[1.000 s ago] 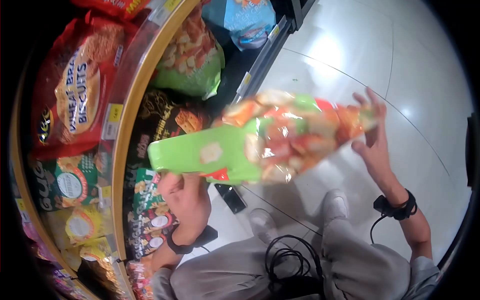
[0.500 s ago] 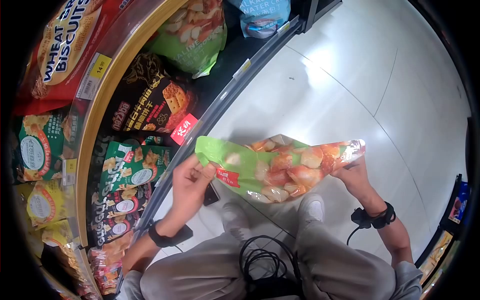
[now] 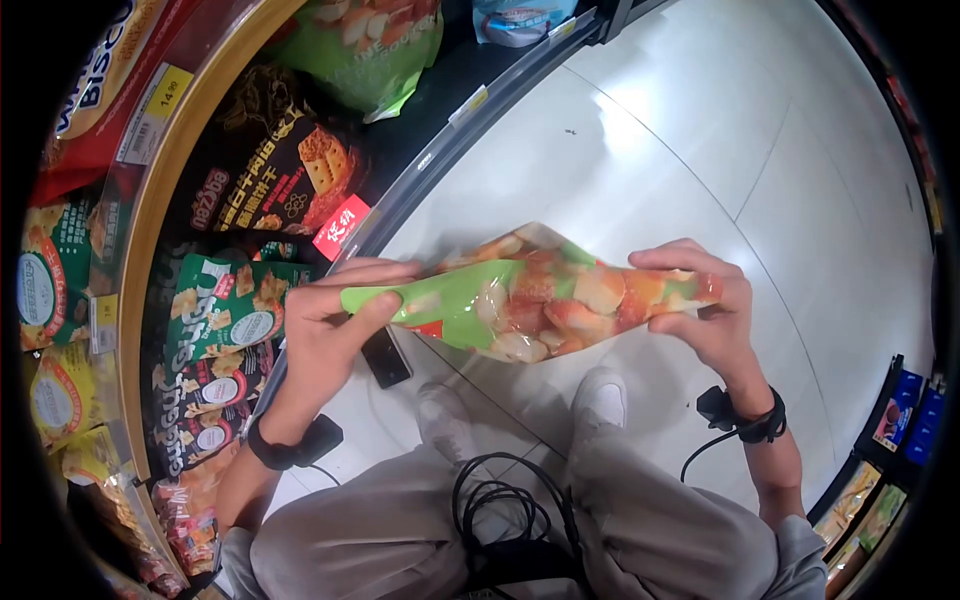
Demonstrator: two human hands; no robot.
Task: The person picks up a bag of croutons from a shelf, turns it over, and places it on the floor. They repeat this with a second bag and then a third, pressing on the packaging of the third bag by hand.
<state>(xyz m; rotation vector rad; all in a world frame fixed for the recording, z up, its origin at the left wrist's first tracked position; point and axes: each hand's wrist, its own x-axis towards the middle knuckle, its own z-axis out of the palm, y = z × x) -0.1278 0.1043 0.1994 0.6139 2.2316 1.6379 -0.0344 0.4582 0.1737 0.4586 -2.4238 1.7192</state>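
Mid-frame, your left hand [image 3: 325,325] and right hand [image 3: 722,322] grasp the green bag [image 3: 560,305] by both ends, off the shelf [image 3: 398,195], not set down.

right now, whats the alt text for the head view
The left hand and right hand hold a green snack bag by its ends above a tiled floor. At left, a shelf holds packaged biscuits; a phone lies near white shoes.
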